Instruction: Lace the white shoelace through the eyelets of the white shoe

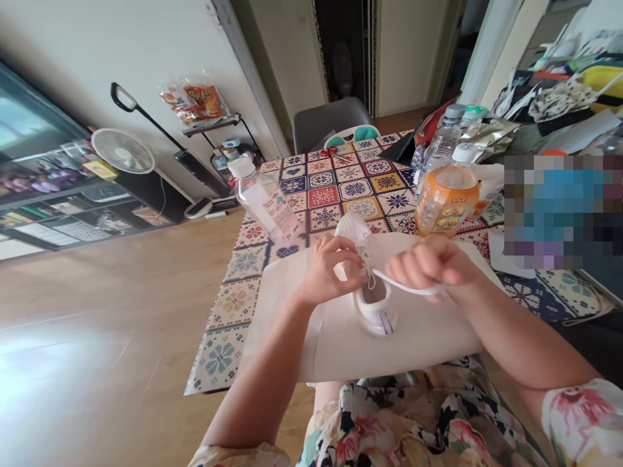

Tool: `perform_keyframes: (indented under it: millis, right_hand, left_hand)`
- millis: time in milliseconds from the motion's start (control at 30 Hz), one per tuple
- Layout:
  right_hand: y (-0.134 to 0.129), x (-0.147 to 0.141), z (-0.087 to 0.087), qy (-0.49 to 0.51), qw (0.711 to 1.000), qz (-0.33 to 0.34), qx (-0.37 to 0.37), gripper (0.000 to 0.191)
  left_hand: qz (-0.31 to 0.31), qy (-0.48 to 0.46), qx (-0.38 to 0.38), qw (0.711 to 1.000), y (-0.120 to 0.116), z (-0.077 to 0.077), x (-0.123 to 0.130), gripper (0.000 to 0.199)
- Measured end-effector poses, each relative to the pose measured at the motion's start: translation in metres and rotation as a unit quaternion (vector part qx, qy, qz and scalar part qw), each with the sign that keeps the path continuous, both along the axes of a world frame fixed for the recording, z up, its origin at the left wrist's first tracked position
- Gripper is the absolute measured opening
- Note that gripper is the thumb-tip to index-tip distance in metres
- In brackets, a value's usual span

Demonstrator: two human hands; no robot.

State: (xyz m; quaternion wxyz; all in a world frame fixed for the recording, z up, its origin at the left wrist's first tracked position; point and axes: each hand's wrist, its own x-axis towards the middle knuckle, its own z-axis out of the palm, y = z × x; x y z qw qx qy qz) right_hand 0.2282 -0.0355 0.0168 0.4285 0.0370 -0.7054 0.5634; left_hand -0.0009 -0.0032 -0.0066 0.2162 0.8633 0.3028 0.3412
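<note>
A white shoe [377, 318] stands on a white sheet, its heel towards me and its toe pointing away. Purple marks show on the heel. At the laced opening, my left hand [335, 269] has its fingers curled, thumb and fingertips pinching at the laces; exactly what lies between them is partly hidden. My right hand [428, 263], slightly blurred, is closed to the right of the shoe. From it a white shoelace [396, 283] runs taut to the eyelets. A small loop of lace hangs over the shoe opening.
The white sheet [413, 340] covers the near part of a patterned tablecloth [233, 301]. A clear bottle [267, 204] stands left, an orange-labelled bottle [448, 198] right. Red-handled scissors [333, 152] lie at the far edge. Piled clutter [559, 104] fills the right; a grey chair [331, 120] stands beyond.
</note>
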Motion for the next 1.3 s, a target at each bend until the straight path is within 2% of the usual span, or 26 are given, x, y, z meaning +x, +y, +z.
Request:
perform_keyframes:
  millis: [33,67,100,133,200,267,333,433,533,700,800,933,1033,1100,1167,1233,1300]
  right_hand:
    - [0.0,0.003,0.0,0.051,0.998,0.035,-0.007,0.04]
    - [0.002,0.006,0.0,0.06,0.998,0.035,-0.011,0.041]
    - [0.004,0.009,-0.001,0.023,1.0,-0.001,-0.015,0.04]
    - [0.007,0.01,-0.002,-0.048,0.997,-0.064,-0.019,0.039]
    - [0.012,0.011,-0.004,-0.207,0.956,-0.208,-0.014,0.034]
    - [0.015,0.008,-0.005,-0.314,0.909,-0.275,0.016,0.016]
    - [0.016,0.003,-0.005,-0.349,0.898,-0.264,0.052,0.004]
    - [0.014,-0.002,-0.005,-0.343,0.902,-0.247,0.088,0.009]
    - [0.013,-0.005,-0.01,-0.335,0.898,-0.277,0.06,0.009]
    - [0.014,-0.013,-0.021,-0.318,0.884,-0.342,-0.012,0.024]
    - [0.014,-0.016,-0.021,-0.315,0.884,-0.345,-0.025,0.022]
    - [0.014,-0.016,-0.019,-0.296,0.89,-0.347,0.015,0.018]
    - [0.015,-0.014,-0.019,-0.253,0.898,-0.361,-0.007,0.015]
    - [0.015,-0.013,-0.019,-0.221,0.913,-0.339,-0.049,0.018]
    - [0.016,-0.013,-0.019,-0.181,0.933,-0.297,-0.093,0.023]
    - [0.015,-0.014,-0.019,-0.14,0.946,-0.261,-0.133,0.028]
    - [0.015,-0.015,-0.019,-0.112,0.95,-0.237,-0.17,0.029]
  left_hand:
    - [-0.006,-0.012,-0.01,1.0,0.0,-0.001,0.001,0.017]
    - [-0.013,-0.027,-0.021,0.999,0.0,-0.002,0.001,0.015]
    - [-0.024,-0.043,-0.036,0.998,0.0,-0.003,0.002,0.012]
    - [-0.035,-0.06,-0.054,0.996,-0.001,-0.005,0.003,0.01]
    - [-0.061,-0.09,-0.1,0.989,-0.001,-0.008,0.005,0.005]
    - [-0.088,-0.116,-0.147,0.978,-0.001,-0.011,0.007,0.005]
    - [-0.109,-0.141,-0.183,0.967,0.0,-0.013,0.007,0.01]
    - [-0.126,-0.16,-0.223,0.953,0.002,-0.015,0.006,0.025]
    - [-0.131,-0.149,-0.243,0.95,0.003,-0.015,0.006,0.035]
    - [-0.155,-0.157,-0.234,0.947,0.001,-0.015,0.006,0.033]
    - [-0.162,-0.206,-0.254,0.931,0.0,-0.015,0.006,0.03]
    - [-0.179,-0.289,-0.261,0.903,0.001,-0.015,0.002,0.028]
    - [-0.165,-0.366,-0.245,0.882,0.004,-0.01,-0.005,0.038]
    - [-0.136,-0.397,-0.234,0.877,0.006,-0.006,-0.009,0.053]
    - [-0.103,-0.395,-0.229,0.884,0.007,-0.002,-0.013,0.065]
    - [-0.081,-0.375,-0.225,0.896,0.007,0.0,-0.014,0.067]
    - [-0.074,-0.348,-0.211,0.911,0.007,0.002,-0.014,0.058]
